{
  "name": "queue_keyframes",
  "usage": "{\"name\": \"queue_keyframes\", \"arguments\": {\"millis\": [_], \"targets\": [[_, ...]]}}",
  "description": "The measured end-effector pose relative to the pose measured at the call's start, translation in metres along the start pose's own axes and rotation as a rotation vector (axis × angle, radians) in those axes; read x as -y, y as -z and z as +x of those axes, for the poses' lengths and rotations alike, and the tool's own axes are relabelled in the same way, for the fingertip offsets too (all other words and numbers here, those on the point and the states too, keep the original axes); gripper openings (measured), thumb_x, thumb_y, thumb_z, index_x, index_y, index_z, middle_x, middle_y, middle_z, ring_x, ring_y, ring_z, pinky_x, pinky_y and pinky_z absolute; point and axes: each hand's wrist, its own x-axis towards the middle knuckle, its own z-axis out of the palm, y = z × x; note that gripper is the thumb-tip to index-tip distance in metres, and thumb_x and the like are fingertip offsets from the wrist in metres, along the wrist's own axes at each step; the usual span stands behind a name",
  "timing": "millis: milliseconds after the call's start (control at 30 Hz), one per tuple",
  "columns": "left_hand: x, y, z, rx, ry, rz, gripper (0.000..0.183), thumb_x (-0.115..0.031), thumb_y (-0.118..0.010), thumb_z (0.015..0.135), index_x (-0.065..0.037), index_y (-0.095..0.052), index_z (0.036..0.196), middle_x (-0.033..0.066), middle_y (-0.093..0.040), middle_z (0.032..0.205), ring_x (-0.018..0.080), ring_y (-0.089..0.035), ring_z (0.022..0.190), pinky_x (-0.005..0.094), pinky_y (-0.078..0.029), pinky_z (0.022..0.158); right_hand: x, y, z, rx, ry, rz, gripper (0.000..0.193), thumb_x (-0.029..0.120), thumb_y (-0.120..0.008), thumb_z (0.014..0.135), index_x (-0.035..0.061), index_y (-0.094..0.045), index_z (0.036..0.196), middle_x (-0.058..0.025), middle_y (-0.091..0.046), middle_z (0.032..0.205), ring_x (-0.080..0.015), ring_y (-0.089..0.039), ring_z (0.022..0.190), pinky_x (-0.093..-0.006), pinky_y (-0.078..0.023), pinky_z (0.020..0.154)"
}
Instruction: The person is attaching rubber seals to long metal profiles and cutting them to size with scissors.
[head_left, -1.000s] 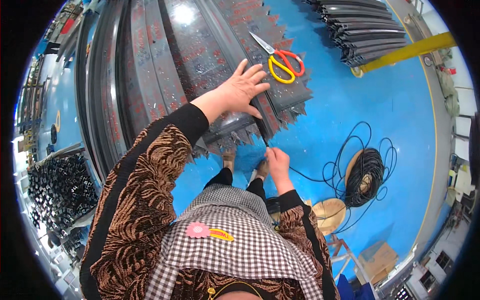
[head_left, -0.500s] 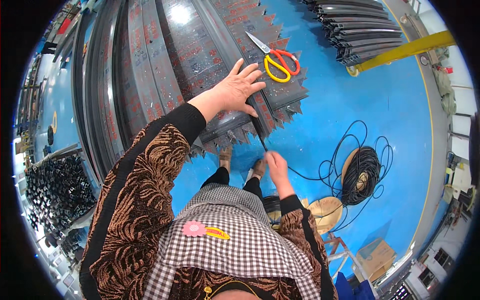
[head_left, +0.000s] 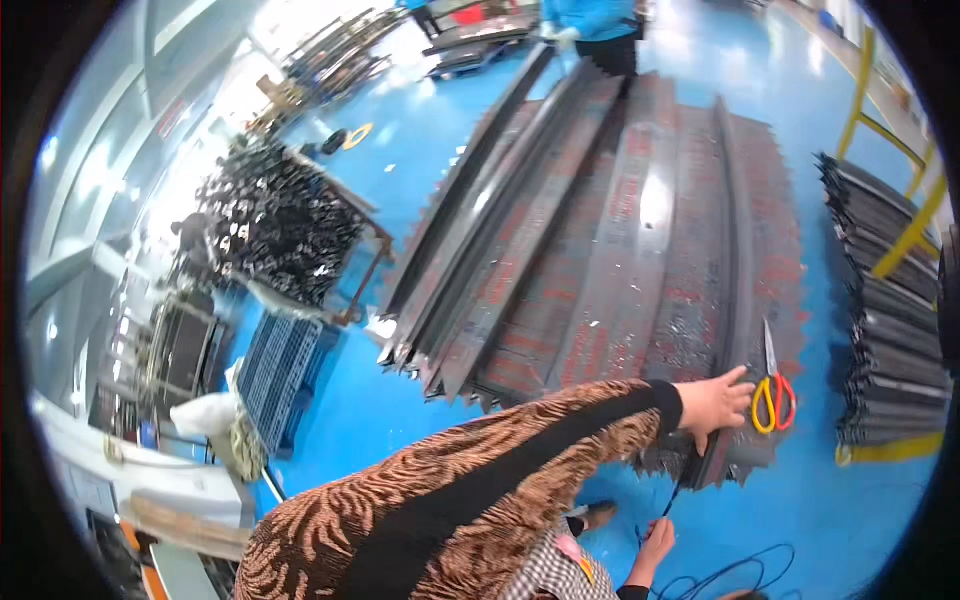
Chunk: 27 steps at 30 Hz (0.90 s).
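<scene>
My left hand [head_left: 716, 404] lies with its fingers spread over a long dark grey profile [head_left: 738, 290] near its near end, thumb pointing down toward that end. From there a thin black rubber strip [head_left: 674, 497] runs down to my right hand [head_left: 657, 543], whose fingers are closed on it. Scissors [head_left: 773, 403] with one yellow and one red handle rest on the profiles, just right of my left hand, untouched. What lies under my left palm is hidden.
Many profiles with jagged cut ends form a broad stack before me. Another profile stack [head_left: 893, 330] stands right beside a yellow rail [head_left: 915, 230]. Left are a rack of dark profiles [head_left: 285, 225] and a blue pallet [head_left: 278, 375]. A person in blue [head_left: 592, 20] stands at the far end.
The view has swung left and up, bringing the far end and the person into sight. My left hand remains on the profile; my right hand still grips the strip.
</scene>
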Motion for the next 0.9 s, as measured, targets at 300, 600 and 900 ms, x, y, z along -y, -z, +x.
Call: {"name": "queue_keyframes", "arguments": {"millis": [300, 600, 900], "targets": [[-0.017, 0.002, 0.017, 0.225, 0.210, 0.164, 0.058, -0.042, -0.072, 0.058, -0.011, -0.060, 0.106, 0.0155, -0.048, 0.126, 0.0344, -0.031, 0.127, 0.0626, -0.008, 0.107, 0.054, -0.023, 0.022, 0.027, 0.002, 0.094, 0.031, 0.023, -0.042, 0.092, 0.0047, -0.051, 0.069, -0.0029, -0.046, 0.059, -0.0117, -0.040, 0.052, -0.0241, -0.035, 0.050], [-0.027, -0.020, 0.019, 0.097, 0.331, 0.223, 0.033, -0.027, -0.052, 0.080, -0.012, -0.060, 0.108, 0.0141, -0.050, 0.126, 0.0327, -0.031, 0.129, 0.0625, -0.007, 0.107, -0.008, 0.000, 0.024, 0.026, 0.211, 0.045, 0.034, 0.027, -0.043, 0.093, 0.0025, -0.048, 0.070, -0.0051, -0.046, 0.061, -0.0155, -0.043, 0.057, -0.0294, -0.038, 0.055], [-0.028, -0.023, 0.018, 0.070, 0.334, 0.230, 0.030, -0.025, -0.044, 0.085, -0.013, -0.060, 0.108, 0.0130, -0.051, 0.125, 0.0326, -0.032, 0.129, 0.0627, -0.007, 0.107, 0.016, 0.001, 0.032, 0.179, 0.192, -0.091, 0.034, 0.030, -0.040, 0.093, 0.0028, -0.044, 0.073, -0.0053, -0.041, 0.061, -0.0168, -0.039, 0.055, -0.0313, -0.036, 0.055]]}}
